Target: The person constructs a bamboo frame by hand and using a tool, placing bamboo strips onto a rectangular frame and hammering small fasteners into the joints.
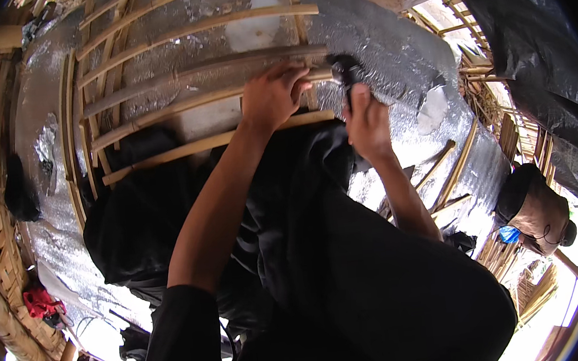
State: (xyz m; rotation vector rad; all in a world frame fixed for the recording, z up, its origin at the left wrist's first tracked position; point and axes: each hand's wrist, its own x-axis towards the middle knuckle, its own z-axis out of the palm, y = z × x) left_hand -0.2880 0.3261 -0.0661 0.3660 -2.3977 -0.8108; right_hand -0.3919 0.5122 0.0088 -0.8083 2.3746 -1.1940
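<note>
Bamboo slat (pixel 225 95), pale, long, slightly bowed, over silver foil sheeting (pixel 387 39); left hand (pixel 273 97) clasps it, right hand (pixel 365 123) grips a black tool (pixel 346 72).

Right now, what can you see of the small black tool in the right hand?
The black tool is small, dark and compact; its material cannot be told. Only its upper part shows, since the right hand wraps around the lower part, thumb up along its body. It stands roughly upright, its top end against the bamboo slat of the frame, beside the end of a crossing slat. The left hand grips the same slat just beside it. Silver foil sheeting lies behind it. Finer details are too dark to tell.
</note>
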